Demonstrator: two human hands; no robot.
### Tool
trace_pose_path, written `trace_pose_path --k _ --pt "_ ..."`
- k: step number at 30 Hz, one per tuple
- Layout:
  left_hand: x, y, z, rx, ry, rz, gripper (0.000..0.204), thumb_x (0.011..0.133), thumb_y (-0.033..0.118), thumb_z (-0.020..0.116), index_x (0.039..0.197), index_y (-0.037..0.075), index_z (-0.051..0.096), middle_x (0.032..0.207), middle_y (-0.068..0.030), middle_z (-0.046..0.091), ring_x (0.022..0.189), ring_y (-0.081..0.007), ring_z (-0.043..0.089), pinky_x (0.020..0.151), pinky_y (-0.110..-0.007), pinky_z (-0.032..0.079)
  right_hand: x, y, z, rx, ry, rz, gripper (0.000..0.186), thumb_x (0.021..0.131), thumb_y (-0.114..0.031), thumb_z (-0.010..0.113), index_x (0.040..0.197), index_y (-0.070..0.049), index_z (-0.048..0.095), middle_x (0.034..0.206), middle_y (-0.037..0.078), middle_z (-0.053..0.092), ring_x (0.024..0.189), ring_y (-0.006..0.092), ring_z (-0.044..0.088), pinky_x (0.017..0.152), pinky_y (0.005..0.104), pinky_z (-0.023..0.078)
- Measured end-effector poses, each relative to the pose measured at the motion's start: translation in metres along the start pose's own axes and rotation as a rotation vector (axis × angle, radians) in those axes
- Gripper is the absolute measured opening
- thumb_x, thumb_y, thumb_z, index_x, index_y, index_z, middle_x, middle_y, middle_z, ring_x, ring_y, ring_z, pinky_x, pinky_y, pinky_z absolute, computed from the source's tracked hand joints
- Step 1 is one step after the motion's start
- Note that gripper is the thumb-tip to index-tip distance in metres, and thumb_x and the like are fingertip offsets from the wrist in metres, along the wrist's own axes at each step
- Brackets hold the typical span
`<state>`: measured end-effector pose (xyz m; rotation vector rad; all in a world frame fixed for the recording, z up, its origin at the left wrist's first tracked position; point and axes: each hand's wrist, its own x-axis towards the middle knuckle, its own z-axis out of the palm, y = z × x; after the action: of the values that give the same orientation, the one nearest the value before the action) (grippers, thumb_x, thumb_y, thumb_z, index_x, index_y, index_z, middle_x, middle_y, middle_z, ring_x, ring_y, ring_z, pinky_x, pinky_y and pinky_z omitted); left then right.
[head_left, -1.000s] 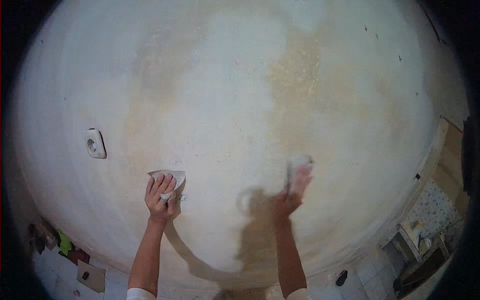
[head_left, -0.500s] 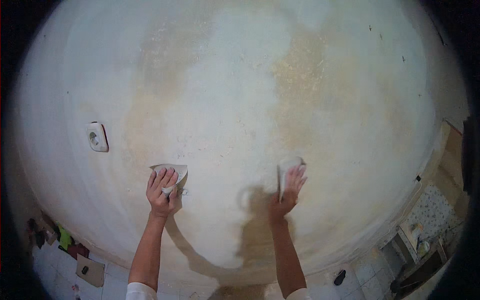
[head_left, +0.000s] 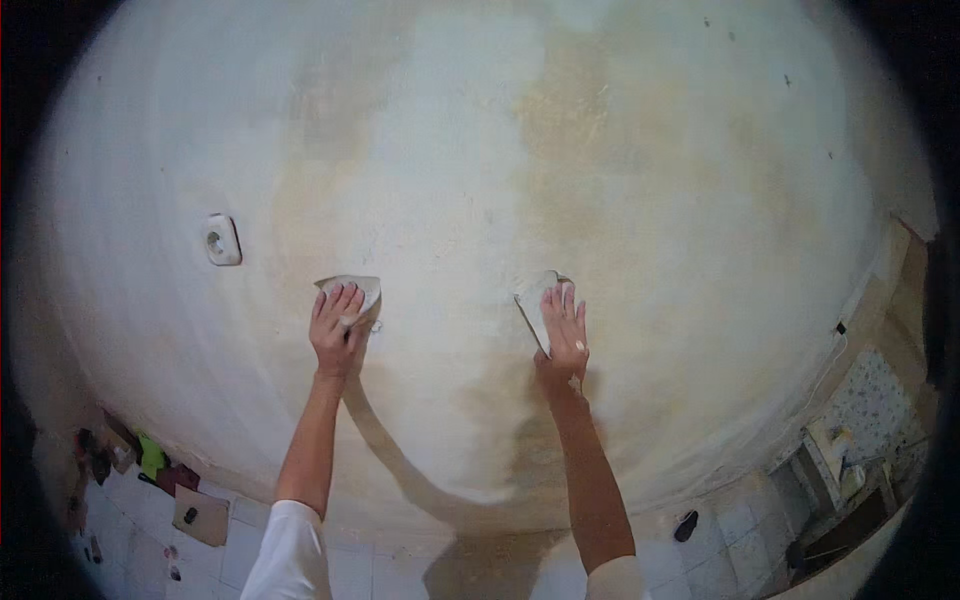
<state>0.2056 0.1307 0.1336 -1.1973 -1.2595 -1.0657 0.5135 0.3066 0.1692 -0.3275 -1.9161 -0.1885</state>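
Pressing: left sheet [head_left: 369,290] and right sheet [head_left: 532,308], both against the stained wall [head_left: 450,200]
Left hand [head_left: 335,328]: fingers slightly parted; cannot tell whether the thumb pinches
Right hand [head_left: 564,335]: fingers slightly spread over its sheet
Good strokes: probably want even palm pressure, loose corners tucked flat

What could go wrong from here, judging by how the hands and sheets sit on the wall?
The sheet under the right hand sticks out past its left side, so it might slip or fold.

The left hand, on another sheet, is right of and below a socket; a wide swing leftward could knock it.

Both hands are bare, so skin could scrape on the patchy wall if a sheet slides away.
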Motion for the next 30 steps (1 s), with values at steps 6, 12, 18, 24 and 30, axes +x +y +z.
trace_pose_path --k 6,12,18,24,30 --pt "0.021 0.036 -0.023 -0.134 0.003 -0.255 0.036 0.081 0.003 0.06 0.116 0.008 0.063 0.122 -0.009 0.061 0.116 -0.0271 0.055 0.104 -0.045 0.036 0.013 -0.017 -0.036 0.005 -0.187 0.105 0.068 0.07 0.009 0.053 0.136 -0.004 0.042 0.145 0.012 0.036 0.137 0.0313 0.028 0.114 0.0451 0.021" --pt "0.121 0.066 -0.094 -0.327 0.053 -0.453 0.027 0.089 0.006 0.057 0.115 0.002 0.062 0.111 -0.0149 0.065 0.106 -0.0231 0.062 0.089 -0.033 0.046 0.098 -0.035 -0.11 -0.017 -0.043 0.206 0.064 0.074 0.01 0.051 0.135 -0.007 0.044 0.145 0.009 0.037 0.136 0.0236 0.032 0.114 0.0401 0.024" --pt "0.279 0.111 -0.163 -0.395 0.566 -0.379 0.028 0.093 0.019 0.058 0.087 -0.008 0.066 0.062 0.005 0.049 0.062 -0.0061 0.037 0.053 -0.024 0.033 0.228 -0.054 -0.174 -0.143 0.354 -0.21 0.059 0.073 0.005 0.055 0.131 -0.006 0.048 0.14 0.01 0.044 0.133 0.0235 0.036 0.114 0.0395 0.024" --pt "0.349 0.034 -0.098 0.344 -0.037 0.526 0.029 0.084 0.005 0.057 0.112 0.01 0.063 0.117 -0.0054 0.063 0.114 -0.0227 0.056 0.096 -0.04 0.045 0.27 -0.034 -0.161 -0.369 0.253 0.068 0.053 0.077 0.0 0.053 0.13 -0.006 0.048 0.134 0.011 0.05 0.123 0.0301 0.047 0.106 0.0387 0.037" --pt "0.254 0.054 -0.042 -0.041 -0.136 0.26 0.048 0.079 0.0 0.06 0.125 0.012 0.055 0.13 -0.004 0.055 0.125 -0.0232 0.047 0.109 -0.044 0.034 0.199 -0.042 -0.068 -0.297 0.052 0.026 0.06 0.083 0.0 0.05 0.14 -0.008 0.034 0.148 0.012 0.03 0.137 0.0275 0.028 0.113 0.0363 0.025"
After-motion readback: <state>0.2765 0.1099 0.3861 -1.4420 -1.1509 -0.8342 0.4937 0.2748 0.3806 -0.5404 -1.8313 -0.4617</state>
